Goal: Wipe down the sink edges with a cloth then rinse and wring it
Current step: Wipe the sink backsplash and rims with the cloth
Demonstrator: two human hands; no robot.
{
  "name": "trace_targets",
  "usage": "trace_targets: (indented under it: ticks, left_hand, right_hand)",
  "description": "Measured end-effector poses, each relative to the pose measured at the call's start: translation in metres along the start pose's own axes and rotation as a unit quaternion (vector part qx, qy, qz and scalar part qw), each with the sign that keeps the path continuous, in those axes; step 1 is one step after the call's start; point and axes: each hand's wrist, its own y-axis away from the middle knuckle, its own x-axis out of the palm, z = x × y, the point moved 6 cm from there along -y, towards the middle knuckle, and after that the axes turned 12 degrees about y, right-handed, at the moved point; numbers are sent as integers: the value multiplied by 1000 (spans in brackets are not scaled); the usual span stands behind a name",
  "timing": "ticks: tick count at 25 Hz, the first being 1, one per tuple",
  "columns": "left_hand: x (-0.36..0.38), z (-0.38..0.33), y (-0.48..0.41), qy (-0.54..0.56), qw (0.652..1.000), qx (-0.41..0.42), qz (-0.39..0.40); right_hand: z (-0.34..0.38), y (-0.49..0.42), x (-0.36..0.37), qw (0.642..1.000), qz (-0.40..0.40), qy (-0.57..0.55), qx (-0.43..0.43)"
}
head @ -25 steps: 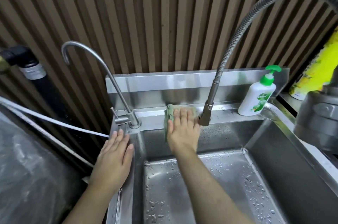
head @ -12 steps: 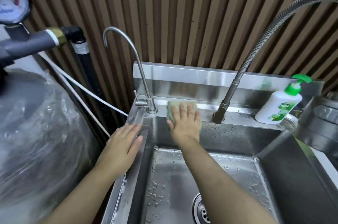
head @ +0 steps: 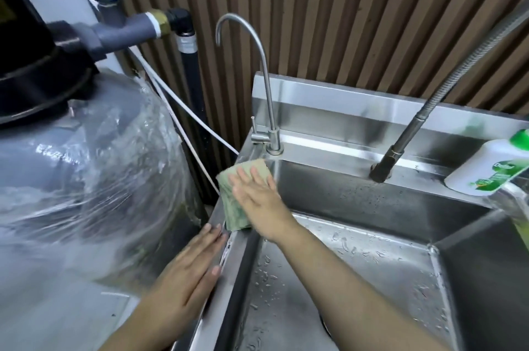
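Wiping sink edge point(head: 220, 302) w/ green cloth point(head: 233, 209).
R hand point(head: 254, 196), L hand point(head: 189, 273) both flat, gripping nothing; I'd press down, slide cloth toward L fingertips point(head: 214, 231).

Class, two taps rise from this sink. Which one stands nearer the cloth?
The slim, smooth gooseneck tap at the back left corner, just behind the cloth. The other tap, with a ribbed flexible hose, stands farther right, toward the soap bottle.

Folded green cloth point(head: 233, 201) on sink point(head: 357, 150) left edge.
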Motion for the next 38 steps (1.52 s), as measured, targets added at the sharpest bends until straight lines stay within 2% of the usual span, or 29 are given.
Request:
trace_targets:
  ticks: [2,6,11,16,18,23,25,28,30,33,35,38]
  left_hand:
    - [0,3,-2,4,1000,4,0]
    - [3,6,-2,0,1000,5,-5]
    - [2,4,-1,-20,1000,-3,-7]
    - [2,3,-2,-18,1000,-12,2]
    - [2,1,-2,-12,1000,-23,9]
    - [-1,-9,14,-32,998,-37,30]
    - [-4,-14,29,-39,998,-40,31]
    - [-9,-21,49,-48,998,-43,26]
    - [-10,-24,55,-57,997,-40,27]
    - [-5,-28,65,-67,997,-29,41]
    - [-2,-26,66,-62,997,-33,45]
    - [0,-25,66,-70,996,-33,49]
  right_hand:
    - [-13,-28,11,986,23,167,-6]
    - [-30,-73,-4,969,32,237,65]
    - [-2,-7,23,976,21,214,20]
    - [-30,-72,2,970,41,224,90]
    - [-27,-64,4,971,44,214,92]
    - [1,31,26,984,5,177,-26]
    - [-15,14,16,983,11,179,-43]
    - [-39,-37,-6,983,16,183,24]
    - [-30,-32,1,982,-6,182,58]
    - [6,33,29,987,-15,154,-40]
    - [-1,41,24,984,3,157,-89]
    - [-33,-19,-1,981,31,189,-30]
